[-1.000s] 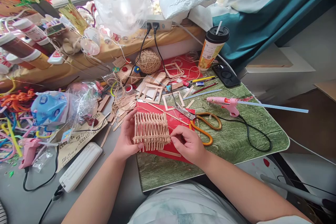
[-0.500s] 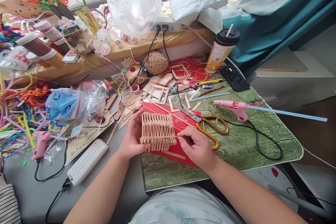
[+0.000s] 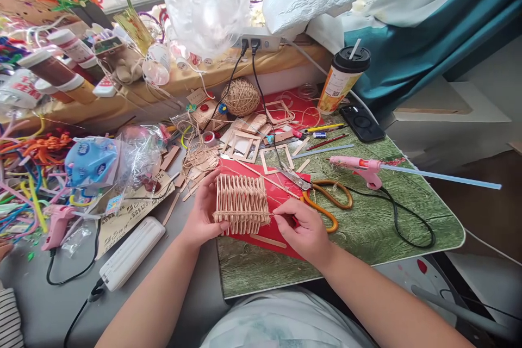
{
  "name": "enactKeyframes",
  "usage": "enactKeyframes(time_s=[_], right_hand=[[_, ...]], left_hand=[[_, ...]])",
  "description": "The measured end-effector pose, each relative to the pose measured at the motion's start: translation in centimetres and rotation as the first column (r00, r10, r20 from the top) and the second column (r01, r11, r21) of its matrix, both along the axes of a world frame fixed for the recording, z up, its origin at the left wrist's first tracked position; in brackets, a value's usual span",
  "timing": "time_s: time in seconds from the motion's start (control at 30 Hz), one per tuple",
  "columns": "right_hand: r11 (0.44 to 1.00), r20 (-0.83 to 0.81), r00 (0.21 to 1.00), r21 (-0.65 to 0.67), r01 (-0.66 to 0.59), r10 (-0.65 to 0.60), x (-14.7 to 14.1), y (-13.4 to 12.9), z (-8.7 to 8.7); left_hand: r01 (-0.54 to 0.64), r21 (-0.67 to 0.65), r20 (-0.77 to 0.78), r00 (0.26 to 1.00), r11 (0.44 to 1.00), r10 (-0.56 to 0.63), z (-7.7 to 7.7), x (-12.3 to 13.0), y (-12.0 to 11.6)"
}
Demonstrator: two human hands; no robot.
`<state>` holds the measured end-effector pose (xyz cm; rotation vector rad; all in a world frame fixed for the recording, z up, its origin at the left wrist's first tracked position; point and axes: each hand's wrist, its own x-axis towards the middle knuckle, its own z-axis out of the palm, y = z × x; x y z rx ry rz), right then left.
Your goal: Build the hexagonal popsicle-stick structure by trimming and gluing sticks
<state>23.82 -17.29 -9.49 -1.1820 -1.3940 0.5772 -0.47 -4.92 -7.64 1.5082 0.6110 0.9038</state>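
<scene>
My left hand [image 3: 203, 216] is wrapped round the left end of a small box of stacked craft sticks [image 3: 242, 196], with the thumb on its near face. A strand of twine [image 3: 240, 217] runs across the lower part of that face. At the box's right edge, my right hand [image 3: 304, 231] is closed, thumb and forefinger pinching the twine's end. Beneath the box lies a red sheet [image 3: 285, 244] with a loose craft stick [image 3: 268, 241] on it. Scissors with orange handles [image 3: 326, 201] rest just beyond my right hand.
A pink glue gun [image 3: 367, 169] lies on the green board [image 3: 416, 212] at right, near a lidded cup [image 3: 342, 81] and a phone [image 3: 362, 123]. Behind are stick frames [image 3: 277, 159] and a twine ball [image 3: 241, 97]. Leftward sit a white power strip [image 3: 132, 253] and another person's sleeve [image 3: 8, 315].
The view has shifted slightly, so most things appear a little further left. Part of another person's hand now shows at the left edge. My hands keep the same hold on box and twine.
</scene>
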Motion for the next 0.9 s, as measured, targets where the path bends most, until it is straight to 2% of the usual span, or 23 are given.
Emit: enactKeyframes(time_s=[0.17, 0.3, 0.43, 0.53, 0.7, 0.9], right_hand=[[0.998, -0.022, 1.000, -0.067, -0.015, 0.014, -0.2, 0.3, -0.3], [0.991, -0.053, 0.996, -0.115, -0.075, 0.069, -0.3, 0.4, -0.6], [0.994, -0.033, 0.994, -0.030, -0.100, 0.099, -0.1, 0.4, -1.0], [0.992, 0.073, 0.992, 0.063, -0.110, 0.105, -0.1, 0.4, -1.1], [0.991, 0.197, 0.973, 0.035, -0.129, 0.119, -0.9, 0.1, -0.8], [0.993, 0.191, 0.977, 0.052, -0.103, 0.092, -1.5, 0.3, -0.4]], left_hand=[[-0.003, -0.026, 0.019, 1.000, 1.000, 0.004, 0.0, 0.1, -0.1], [-0.011, -0.039, 0.042, 0.999, 0.999, 0.013, -0.2, 0.1, -0.1], [-0.058, -0.097, 0.057, 0.996, 0.994, 0.064, -0.8, 0.0, -0.2], [-0.147, -0.195, 0.092, 0.982, 0.970, 0.168, -1.1, 0.4, -0.5], [-0.269, -0.327, 0.164, 0.928, 0.906, 0.335, -0.8, 2.5, -2.2], [-0.231, -0.404, 0.227, 0.912, 0.885, 0.342, -1.6, 3.8, -4.0]])
